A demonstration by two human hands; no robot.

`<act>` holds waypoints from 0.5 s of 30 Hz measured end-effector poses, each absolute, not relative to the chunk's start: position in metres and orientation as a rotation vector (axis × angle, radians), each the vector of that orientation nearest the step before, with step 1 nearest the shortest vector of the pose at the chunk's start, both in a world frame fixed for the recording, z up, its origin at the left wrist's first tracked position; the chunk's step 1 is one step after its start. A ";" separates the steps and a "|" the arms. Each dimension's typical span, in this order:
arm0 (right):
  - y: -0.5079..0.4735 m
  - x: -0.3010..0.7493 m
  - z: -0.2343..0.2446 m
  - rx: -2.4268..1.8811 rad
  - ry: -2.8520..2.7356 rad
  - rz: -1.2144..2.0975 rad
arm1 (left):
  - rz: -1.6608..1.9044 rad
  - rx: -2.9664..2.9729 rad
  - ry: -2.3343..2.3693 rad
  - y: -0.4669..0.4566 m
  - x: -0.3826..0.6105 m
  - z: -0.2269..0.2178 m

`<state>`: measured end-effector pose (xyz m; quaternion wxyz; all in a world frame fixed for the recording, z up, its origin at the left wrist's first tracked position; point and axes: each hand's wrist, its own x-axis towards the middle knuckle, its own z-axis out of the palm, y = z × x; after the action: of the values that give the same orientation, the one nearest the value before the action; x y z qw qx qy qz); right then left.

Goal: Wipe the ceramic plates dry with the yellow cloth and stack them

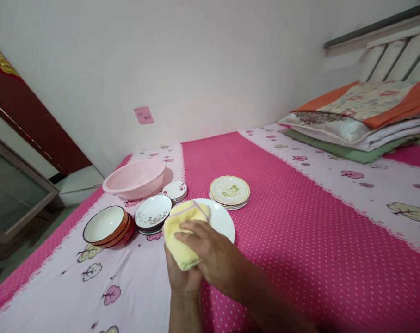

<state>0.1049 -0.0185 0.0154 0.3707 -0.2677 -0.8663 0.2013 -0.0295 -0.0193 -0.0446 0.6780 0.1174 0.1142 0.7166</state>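
A yellow cloth with a purple stripe is bunched between my two hands. From below, my left hand cups it, with most of the fingers hidden behind the fabric. Pressed onto its top is my right hand, fingers bent over the folds. Whether a dish lies within or under the cloth I cannot tell. Just behind the hands, a large white plate lies on the bedspread, partly covered from view. To the left stand a stack of patterned dishes and small floral saucers. Yellow-rimmed plates are stacked to the right.
Brown-rimmed bowls are nested at the left, with a pink basin behind them. Folded bedding is piled at the far right. The pink bedspread runs to a white wall, where a pink note hangs.
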 end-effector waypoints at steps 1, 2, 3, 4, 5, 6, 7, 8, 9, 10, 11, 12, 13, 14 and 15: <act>-0.011 0.101 0.010 -0.726 -2.209 0.476 | 1.610 0.261 0.252 -0.018 -0.025 -0.043; -0.002 0.099 0.005 -0.774 -2.191 0.427 | 1.611 0.253 0.259 -0.017 -0.021 -0.041; 0.006 0.099 0.000 -0.820 -2.171 0.377 | 1.616 0.243 0.274 -0.016 -0.016 -0.038; 0.014 0.100 -0.004 -0.872 -2.148 0.330 | 1.633 0.234 0.295 -0.014 -0.012 -0.036; 0.020 0.103 -0.008 -0.923 -2.131 0.293 | 1.661 0.228 0.319 -0.014 -0.008 -0.033; 0.024 0.108 -0.010 -0.973 -2.116 0.263 | 1.692 0.225 0.346 -0.013 -0.005 -0.031; 0.027 0.114 -0.010 -1.018 -2.108 0.240 | 1.717 0.221 0.376 -0.013 -0.004 -0.030; 0.028 0.119 -0.009 -1.056 -2.107 0.225 | 1.736 0.216 0.404 -0.013 -0.003 -0.029; 0.026 0.125 -0.007 -1.082 -2.116 0.222 | 1.751 0.209 0.429 -0.014 -0.003 -0.028; 0.023 0.130 -0.005 -1.097 -2.133 0.228 | 1.767 0.200 0.452 -0.014 -0.004 -0.028; 0.019 0.134 -0.001 -1.102 -2.151 0.240 | 1.786 0.187 0.474 -0.015 -0.005 -0.027; 0.013 0.137 0.003 -1.095 -2.168 0.258 | 1.810 0.168 0.496 -0.015 -0.006 -0.026; 0.006 0.139 0.007 -1.077 -2.182 0.276 | 1.830 0.146 0.519 -0.015 -0.008 -0.025; -0.001 0.140 0.010 -1.046 -2.190 0.295 | 1.844 0.124 0.543 -0.014 -0.009 -0.025; -0.008 0.141 0.013 -1.005 -2.198 0.320 | 1.858 0.104 0.566 -0.014 -0.011 -0.024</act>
<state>0.1407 -0.0084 0.0133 0.3446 -0.3870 -0.8463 0.1233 -0.0109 -0.0140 -0.0242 0.5631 0.0442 0.2402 0.7895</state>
